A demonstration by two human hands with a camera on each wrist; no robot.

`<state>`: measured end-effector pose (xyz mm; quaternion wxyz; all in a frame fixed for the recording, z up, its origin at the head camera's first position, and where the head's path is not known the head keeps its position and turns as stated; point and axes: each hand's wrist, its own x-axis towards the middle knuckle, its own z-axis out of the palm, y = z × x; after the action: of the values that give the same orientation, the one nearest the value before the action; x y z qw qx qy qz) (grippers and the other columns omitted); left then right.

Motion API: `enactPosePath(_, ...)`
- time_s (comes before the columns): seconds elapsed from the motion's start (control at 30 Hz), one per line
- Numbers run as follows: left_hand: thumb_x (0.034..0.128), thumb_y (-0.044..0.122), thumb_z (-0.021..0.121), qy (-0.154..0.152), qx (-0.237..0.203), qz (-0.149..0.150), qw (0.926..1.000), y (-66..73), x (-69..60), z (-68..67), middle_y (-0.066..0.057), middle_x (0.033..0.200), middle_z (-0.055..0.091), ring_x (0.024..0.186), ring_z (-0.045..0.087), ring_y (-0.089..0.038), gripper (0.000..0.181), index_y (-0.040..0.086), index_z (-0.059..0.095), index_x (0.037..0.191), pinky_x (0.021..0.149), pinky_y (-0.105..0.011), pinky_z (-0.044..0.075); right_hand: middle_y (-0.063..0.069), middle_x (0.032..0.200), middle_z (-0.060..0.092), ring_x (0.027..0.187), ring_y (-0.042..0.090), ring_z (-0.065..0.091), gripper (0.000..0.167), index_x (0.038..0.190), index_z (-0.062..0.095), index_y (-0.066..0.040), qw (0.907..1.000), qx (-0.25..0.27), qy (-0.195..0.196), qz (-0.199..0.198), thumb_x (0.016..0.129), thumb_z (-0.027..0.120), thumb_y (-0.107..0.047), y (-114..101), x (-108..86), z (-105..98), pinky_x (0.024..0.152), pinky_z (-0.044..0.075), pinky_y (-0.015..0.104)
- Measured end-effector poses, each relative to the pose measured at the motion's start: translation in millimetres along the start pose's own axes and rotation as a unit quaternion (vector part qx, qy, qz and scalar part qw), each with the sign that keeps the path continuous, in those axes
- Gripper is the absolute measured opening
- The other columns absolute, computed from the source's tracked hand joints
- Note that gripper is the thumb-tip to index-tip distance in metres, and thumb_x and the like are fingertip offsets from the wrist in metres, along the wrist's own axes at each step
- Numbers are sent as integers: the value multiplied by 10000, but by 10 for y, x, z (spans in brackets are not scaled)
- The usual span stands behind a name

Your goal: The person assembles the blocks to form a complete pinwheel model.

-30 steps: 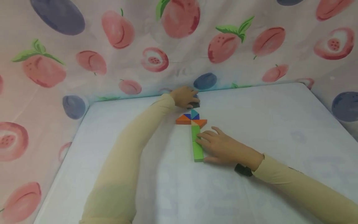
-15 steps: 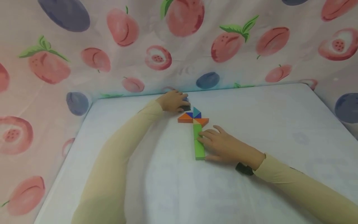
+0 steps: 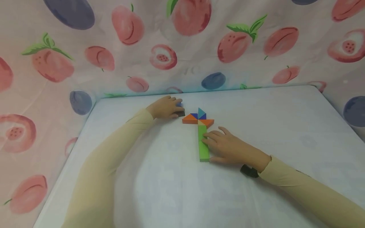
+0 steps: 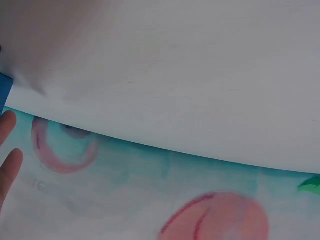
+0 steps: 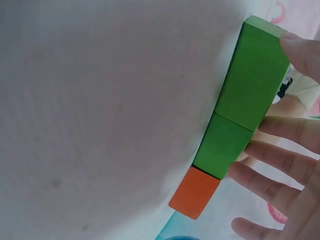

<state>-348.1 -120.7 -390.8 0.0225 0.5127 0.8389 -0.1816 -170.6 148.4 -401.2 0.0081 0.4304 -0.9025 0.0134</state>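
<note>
Toward the back of the table, my left hand (image 3: 165,107) holds a blue block (image 3: 179,104) with a dark front face, mostly hidden by the fingers. A corner of that blue block (image 4: 5,90) shows at the left wrist view's edge. Two green blocks (image 3: 203,142) lie end to end below a pinwheel-like cluster: an orange triangle (image 3: 190,119) on the left, an orange triangle (image 3: 207,122) on the right, a light-blue triangle (image 3: 201,113) and dark-blue pieces. My right hand (image 3: 228,147) rests beside the green blocks, its straight fingertips touching their right side and thumb at the near end.
A white-covered table (image 3: 159,177) stretches under everything. A fruit-print cloth (image 3: 188,63) hangs behind and at both sides, meeting the table's back edge. A dark device (image 3: 249,171) sits under the right wrist.
My left hand has moved left with the blue block, away from the cluster. The right hand stays at the green blocks, and the head view has shifted slightly.
</note>
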Motion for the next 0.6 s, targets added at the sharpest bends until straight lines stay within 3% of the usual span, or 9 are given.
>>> enactPosePath(0.23, 935, 344, 549, -74, -15, -48, 10000, 4, -303, 32, -145, 1385, 479, 1164, 520, -322, 393, 233, 543, 1311, 1039, -446, 394, 106, 1320, 544, 1217, 255, 495, 653, 1298, 536, -65, 9993, -157, 277, -194, 804, 675, -468, 14, -2, 26, 1012, 348, 572)
enactPosePath(0.6, 931, 360, 544, -50, -35, 9, 10000, -36, -681, 114, -167, 1388, 473, 1146, 527, -342, 404, 231, 542, 1314, 1045, -459, 380, 108, 1328, 540, 1222, 258, 495, 648, 1308, 531, -68, 9995, -139, 233, -171, 813, 664, -464, 17, -5, 29, 1016, 344, 574)
